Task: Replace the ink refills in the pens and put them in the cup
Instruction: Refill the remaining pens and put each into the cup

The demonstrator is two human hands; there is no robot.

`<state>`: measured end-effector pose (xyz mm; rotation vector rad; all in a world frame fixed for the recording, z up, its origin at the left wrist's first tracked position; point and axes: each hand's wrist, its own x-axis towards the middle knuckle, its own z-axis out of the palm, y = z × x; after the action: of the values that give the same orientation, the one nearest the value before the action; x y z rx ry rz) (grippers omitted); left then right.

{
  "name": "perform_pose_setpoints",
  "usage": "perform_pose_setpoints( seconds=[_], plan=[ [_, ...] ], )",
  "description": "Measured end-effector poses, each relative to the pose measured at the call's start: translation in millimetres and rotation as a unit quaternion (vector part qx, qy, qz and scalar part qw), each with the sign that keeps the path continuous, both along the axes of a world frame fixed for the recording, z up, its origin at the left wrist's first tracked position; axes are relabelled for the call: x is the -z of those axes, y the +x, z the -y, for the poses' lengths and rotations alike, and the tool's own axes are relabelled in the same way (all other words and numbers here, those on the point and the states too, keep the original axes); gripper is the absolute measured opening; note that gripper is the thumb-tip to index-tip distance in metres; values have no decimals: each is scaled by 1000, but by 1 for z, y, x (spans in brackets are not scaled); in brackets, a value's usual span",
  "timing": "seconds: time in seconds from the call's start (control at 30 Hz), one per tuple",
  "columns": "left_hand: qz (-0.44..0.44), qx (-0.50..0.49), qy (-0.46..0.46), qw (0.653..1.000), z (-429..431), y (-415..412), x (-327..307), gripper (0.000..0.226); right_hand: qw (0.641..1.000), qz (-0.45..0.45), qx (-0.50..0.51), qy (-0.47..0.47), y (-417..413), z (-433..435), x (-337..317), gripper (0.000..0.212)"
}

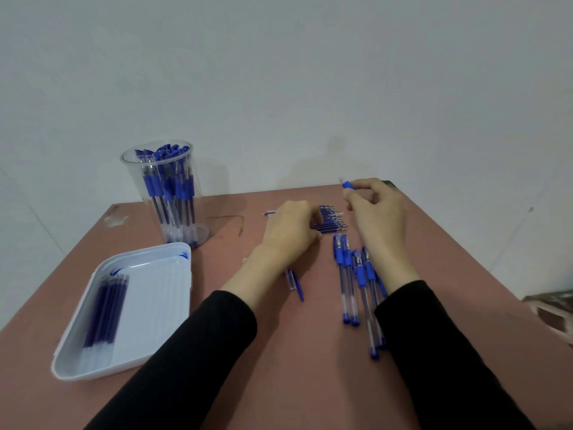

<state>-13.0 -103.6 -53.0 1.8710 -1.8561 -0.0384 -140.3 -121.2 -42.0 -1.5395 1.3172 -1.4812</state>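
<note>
A clear plastic cup [186, 218] at the back left holds several blue pens. A row of blue ink refills [330, 220] lies at the far middle of the table. My left hand [290, 234] rests over the row's left end with its fingers curled onto the refills; whether it grips one I cannot tell. My right hand [379, 209] hovers behind the row and pinches the blue grip section of a pen [348, 184], tip pointing left. Several whole blue pens [356, 277] lie under my right forearm. A pen cap [294, 283] lies beside my left wrist.
A white plastic tray [161, 308] at the front left holds several dark refills [107, 308]. The brown table [279, 352] ends at a white wall behind. A small refill end [270, 213] pokes out left of my left hand.
</note>
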Motion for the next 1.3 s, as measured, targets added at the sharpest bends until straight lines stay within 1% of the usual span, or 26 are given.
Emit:
perform_pose_setpoints(
  seconds=[0.23,0.37,0.47,0.6,0.7,0.77,0.83,0.87,1.03,1.17,1.23,1.3],
  plan=[
    [18,-25,-26,999,-4,8,5,13,1000,-20,-22,-3,3,-4,0,6],
    [6,-35,-28,999,-7,8,5,16,997,-61,-35,-14,10,-10,0,8],
    [2,-64,-31,997,-16,16,-2,16,993,-101,-41,-35,15,-14,2,7],
    [62,-116,-23,991,-45,44,-7,17,989,-131,-57,-48,20,-18,5,6],
    [113,-170,20,979,-74,65,-7,23,984,-150,-78,-60,27,-24,8,6],
    [150,-209,60,964,-90,73,-5,26,979,-169,-89,-69,32,-28,10,6],
    [188,-227,91,951,-100,79,-3,30,974,-189,-98,-79,36,-32,12,8],
    [190,-228,92,950,-104,81,-2,30,971,-198,-102,-84,37,-34,12,8],
    [118,-194,62,972,-113,81,-1,29,966,-217,-107,-90,41,-39,14,10],
    [93,-176,61,978,-120,74,-1,34,964,-223,-111,-92,42,-40,15,10],
    [78,-169,47,981,-119,73,0,28,963,-224,-117,-96,43,-41,15,10],
    [71,-170,10,983,-120,78,-2,20,962,-224,-119,-99,43,-41,16,10]
  ],
)
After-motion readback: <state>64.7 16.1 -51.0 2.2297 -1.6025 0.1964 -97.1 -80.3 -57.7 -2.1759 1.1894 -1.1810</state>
